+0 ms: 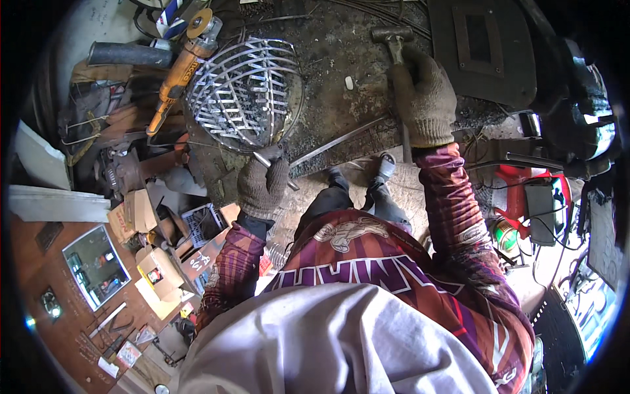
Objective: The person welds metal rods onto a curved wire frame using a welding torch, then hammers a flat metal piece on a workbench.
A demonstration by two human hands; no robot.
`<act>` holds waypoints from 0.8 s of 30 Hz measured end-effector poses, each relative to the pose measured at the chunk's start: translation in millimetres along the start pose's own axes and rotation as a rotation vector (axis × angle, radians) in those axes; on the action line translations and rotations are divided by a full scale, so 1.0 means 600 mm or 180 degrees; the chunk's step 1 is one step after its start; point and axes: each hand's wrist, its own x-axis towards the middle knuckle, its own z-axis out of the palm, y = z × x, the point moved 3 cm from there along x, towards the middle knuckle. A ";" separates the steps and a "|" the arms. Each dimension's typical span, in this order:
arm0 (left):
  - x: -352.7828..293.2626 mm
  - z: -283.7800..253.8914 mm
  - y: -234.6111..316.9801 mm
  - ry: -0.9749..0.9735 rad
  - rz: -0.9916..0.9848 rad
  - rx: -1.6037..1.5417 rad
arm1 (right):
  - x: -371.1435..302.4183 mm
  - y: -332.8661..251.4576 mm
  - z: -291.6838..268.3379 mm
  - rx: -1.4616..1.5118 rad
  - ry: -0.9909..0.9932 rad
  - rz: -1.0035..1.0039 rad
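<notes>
My right hand (425, 105), in a knitted work glove, is closed round the handle of a hammer (392, 34). The hammer's head points away from me over the dark metal worktable (335, 56), and its handle end sticks out below the glove. My left hand (261, 187), gloved too, is closed on a short metal piece (262, 159) with a bright tip; the fist hides most of it. That tip is close to the near rim of a round metal frame (252, 82) with curved rods and rows of short crossbars. A flat metal bar (341, 139) lies along the table's near edge.
A yellow angle grinder (178, 82) lies left of the frame. At the far right is a dark welding shield (482, 49). A small white piece (349, 83) sits mid-table. Cardboard boxes (159, 279) and a brown board (49, 276) with tools are at lower left.
</notes>
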 end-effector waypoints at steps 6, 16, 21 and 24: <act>-0.009 0.004 0.000 0.0060 -0.0114 0.0085 | -0.001 0.006 0.002 0.0008 0.0118 -0.0437; -0.006 -0.001 0.023 -0.0016 -0.0144 0.0350 | 0.001 0.005 0.003 0.0181 -0.0004 -0.0322; 0.008 0.000 0.027 0.0352 0.0555 0.0463 | 0.006 0.007 0.005 0.0026 0.0108 -0.0647; 0.004 -0.004 0.028 0.0190 0.0422 0.0442 | 0.006 -0.001 0.002 0.0122 0.0107 -0.0736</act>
